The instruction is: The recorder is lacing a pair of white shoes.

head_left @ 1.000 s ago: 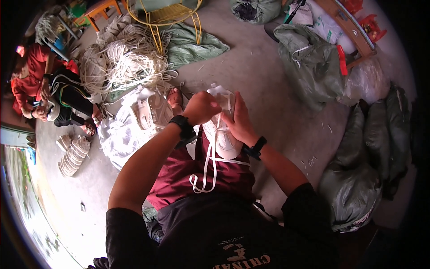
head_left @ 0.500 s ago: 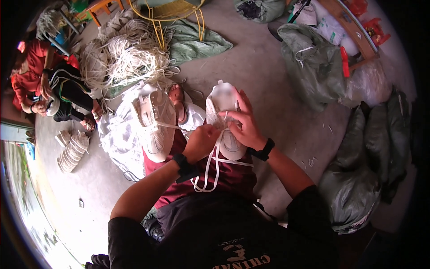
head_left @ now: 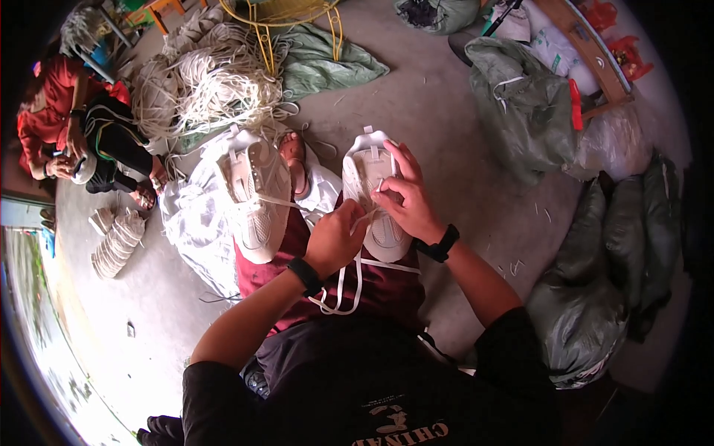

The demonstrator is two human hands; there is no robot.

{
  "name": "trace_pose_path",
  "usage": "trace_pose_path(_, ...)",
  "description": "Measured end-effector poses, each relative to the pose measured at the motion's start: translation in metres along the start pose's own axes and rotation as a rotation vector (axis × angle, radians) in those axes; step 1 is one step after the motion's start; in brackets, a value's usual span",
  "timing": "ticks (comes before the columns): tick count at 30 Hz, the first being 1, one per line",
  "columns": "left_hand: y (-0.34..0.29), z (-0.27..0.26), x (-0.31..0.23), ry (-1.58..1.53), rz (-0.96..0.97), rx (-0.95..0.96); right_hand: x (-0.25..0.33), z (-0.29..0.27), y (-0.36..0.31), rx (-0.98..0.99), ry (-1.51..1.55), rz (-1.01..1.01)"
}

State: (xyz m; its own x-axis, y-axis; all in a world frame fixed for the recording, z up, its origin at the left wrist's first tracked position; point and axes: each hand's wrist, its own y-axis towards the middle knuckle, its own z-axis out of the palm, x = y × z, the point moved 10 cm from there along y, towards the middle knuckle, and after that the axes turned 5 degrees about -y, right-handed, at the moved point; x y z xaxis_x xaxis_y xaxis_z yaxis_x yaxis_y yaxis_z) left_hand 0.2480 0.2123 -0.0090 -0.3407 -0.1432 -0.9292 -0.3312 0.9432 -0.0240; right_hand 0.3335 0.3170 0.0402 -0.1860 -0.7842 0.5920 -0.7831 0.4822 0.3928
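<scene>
Two pale sneakers rest over my dark red-clad lap. The sneaker on the right (head_left: 386, 241) has its toe toward me, and both my hands work at it. My left hand (head_left: 333, 236) is closed at its left side, pinching a white shoelace (head_left: 341, 291) that hangs in a loop over my lap. My right hand (head_left: 410, 202) lies over the right edge, thumb and index finger pinched on a lace end near the eyelets. Its other fingers curl along the collar. The sneaker on the left (head_left: 258, 227) has a lace through its lower eyelets, running right toward my left hand.
A person in red (head_left: 56, 108) sits at the far left, handling a shoe. Heaped white laces (head_left: 216, 97) lie beyond my lap beside a yellow metal-framed chair (head_left: 264, 44). Green sacks (head_left: 513, 104) and dark bags (head_left: 584, 320) line the right. A lace bundle (head_left: 119, 244) lies left.
My right fingers have drawn closer together near the eyelets, and the small lace loop beside them no longer shows. My left hand stays closed, shifted slightly.
</scene>
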Motion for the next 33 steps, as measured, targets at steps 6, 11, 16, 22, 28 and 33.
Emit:
trace_pose_path(6,0.001,0.006,0.003,0.054,-0.016,0.045,0.002,0.0,-0.001,-0.006,-0.01,-0.012)
trace_pose_path(11,0.003,0.01,0.006,0.06,0.021,-0.017,0.003,0.001,-0.001,0.006,0.002,-0.023)
trace_pose_path(16,0.007,0.022,0.015,-0.193,-0.034,0.108,-0.002,-0.005,-0.001,-0.024,0.049,-0.008)
trace_pose_path(22,0.009,0.025,0.014,-0.208,-0.023,0.185,-0.035,-0.02,-0.001,-0.06,0.359,0.256)
trace_pose_path(28,0.004,0.017,0.03,-0.241,-0.067,0.218,-0.097,-0.083,0.005,-0.266,0.535,0.454)
trace_pose_path(33,0.0,0.01,0.041,-0.226,-0.051,0.194,-0.201,-0.202,-0.029,-0.564,0.469,0.565)
